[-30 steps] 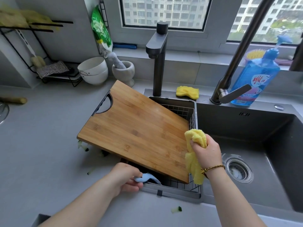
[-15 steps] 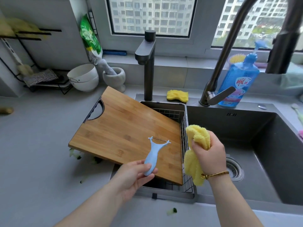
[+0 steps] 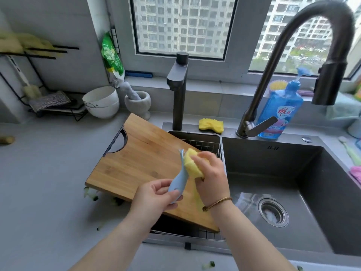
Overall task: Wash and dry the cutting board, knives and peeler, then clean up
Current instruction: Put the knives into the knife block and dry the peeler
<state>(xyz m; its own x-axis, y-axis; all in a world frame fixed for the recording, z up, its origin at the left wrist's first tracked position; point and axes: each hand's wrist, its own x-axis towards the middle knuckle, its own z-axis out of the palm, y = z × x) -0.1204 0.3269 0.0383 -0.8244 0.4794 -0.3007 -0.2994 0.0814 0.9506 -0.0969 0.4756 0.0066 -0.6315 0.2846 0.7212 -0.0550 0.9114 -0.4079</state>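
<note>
A bamboo cutting board (image 3: 140,159) lies tilted across the wire basket (image 3: 203,143) at the sink's left side, its handle hole toward the counter. Above the board, my left hand (image 3: 154,198) grips the handle of a light blue peeler (image 3: 178,178), blade end up. My right hand (image 3: 211,175) holds a yellow cloth (image 3: 192,165) pressed against the peeler's upper part. No knives are visible.
The dark sink (image 3: 293,192) with its drain (image 3: 273,212) lies to the right, under a tall faucet (image 3: 273,65). Blue dish soap (image 3: 279,114) and a yellow sponge (image 3: 211,125) sit behind. White bowls (image 3: 101,101), a mortar (image 3: 137,100), vegetable scraps (image 3: 93,195) on the counter.
My left hand lifted the peeler out from under the board's near edge and raised it. My right hand brought the yellow cloth left onto the peeler's head.
</note>
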